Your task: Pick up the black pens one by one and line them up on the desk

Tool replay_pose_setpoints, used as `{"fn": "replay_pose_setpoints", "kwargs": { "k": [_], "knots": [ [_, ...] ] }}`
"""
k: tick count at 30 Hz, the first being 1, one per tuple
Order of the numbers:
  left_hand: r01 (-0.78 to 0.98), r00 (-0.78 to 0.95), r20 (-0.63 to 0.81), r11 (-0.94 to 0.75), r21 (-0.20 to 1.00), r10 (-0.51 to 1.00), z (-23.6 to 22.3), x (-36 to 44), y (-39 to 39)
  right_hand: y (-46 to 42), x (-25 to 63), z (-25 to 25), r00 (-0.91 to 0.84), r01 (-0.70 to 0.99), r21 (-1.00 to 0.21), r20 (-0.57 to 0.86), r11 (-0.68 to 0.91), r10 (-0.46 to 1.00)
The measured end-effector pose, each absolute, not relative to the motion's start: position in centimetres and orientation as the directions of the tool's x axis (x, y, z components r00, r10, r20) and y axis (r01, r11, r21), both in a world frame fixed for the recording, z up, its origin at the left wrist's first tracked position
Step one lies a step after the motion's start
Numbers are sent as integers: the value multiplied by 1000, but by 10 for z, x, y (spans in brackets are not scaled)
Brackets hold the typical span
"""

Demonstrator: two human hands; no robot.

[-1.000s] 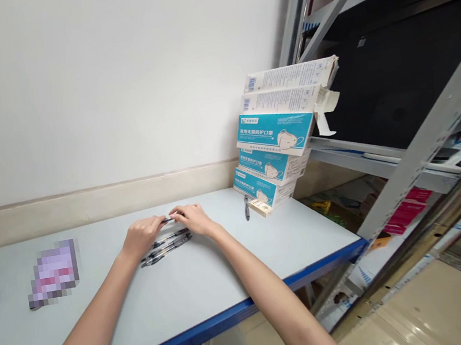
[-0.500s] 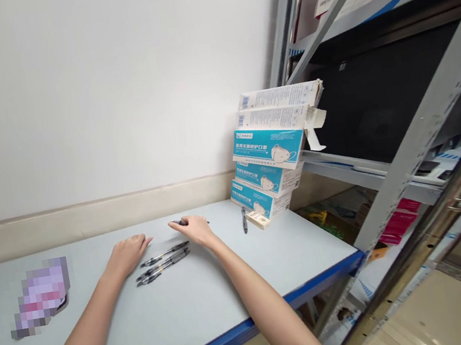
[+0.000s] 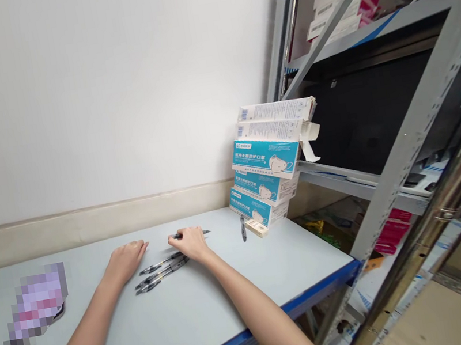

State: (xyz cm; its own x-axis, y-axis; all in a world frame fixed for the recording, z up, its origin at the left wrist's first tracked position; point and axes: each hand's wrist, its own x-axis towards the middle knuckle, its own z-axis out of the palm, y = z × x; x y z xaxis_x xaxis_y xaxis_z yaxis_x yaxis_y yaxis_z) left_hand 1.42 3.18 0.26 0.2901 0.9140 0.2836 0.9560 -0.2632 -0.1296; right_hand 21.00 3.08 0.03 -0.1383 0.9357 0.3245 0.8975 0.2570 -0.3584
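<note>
From where I stand, the right hand [image 3: 191, 243] has its fingers pinched on a black pen [image 3: 206, 232]; its long axis runs sideways, roughly along the wall [image 3: 90, 89], the tip poking out past the hand's right side. A small group of clear-barrelled pens [image 3: 157, 282] lies between the two arms, on the near side of that hand, slanting from near left to far right. Their far ends reach the right hand, though I can't tell whether they touch it. The left hand [image 3: 126, 259] rests beyond their other ends, fingers loosely bent, nothing visible in them; how closed they are is hidden.

The pale bench [image 3: 200, 311] meets the wall; face-mask boxes [image 3: 261, 159] are stacked at its right end, beside a metal rack [image 3: 435, 58].
</note>
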Motion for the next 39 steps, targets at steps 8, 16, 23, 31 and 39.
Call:
{"fn": "replay_pose_setpoints", "kwargs": {
  "k": [8, 16, 23, 31, 39],
  "knots": [
    [969, 246, 329, -228, -94, 912, 4, 13, 31, 33, 195, -24, -607, 617, -383, 323, 687, 726],
    [880, 474, 288, -440, -178, 832, 0, 32, 26, 20, 199, -2, -447, 538, -396, 615, 745, 650],
    [868, 493, 219, -461, -182, 842, 0, 38, 25, 17, 188, -5, -492, 466, -436, 595, 770, 635],
    [869, 494, 246, -466, -165, 834, 2, 36, 25, 13, 186, 1, -434, 372, -546, 612, 750, 661],
    [850, 526, 254, -486, -204, 812, 5, 38, 23, 16, 185, 6, -338, 323, -699, 545, 638, 768]
  ]
}}
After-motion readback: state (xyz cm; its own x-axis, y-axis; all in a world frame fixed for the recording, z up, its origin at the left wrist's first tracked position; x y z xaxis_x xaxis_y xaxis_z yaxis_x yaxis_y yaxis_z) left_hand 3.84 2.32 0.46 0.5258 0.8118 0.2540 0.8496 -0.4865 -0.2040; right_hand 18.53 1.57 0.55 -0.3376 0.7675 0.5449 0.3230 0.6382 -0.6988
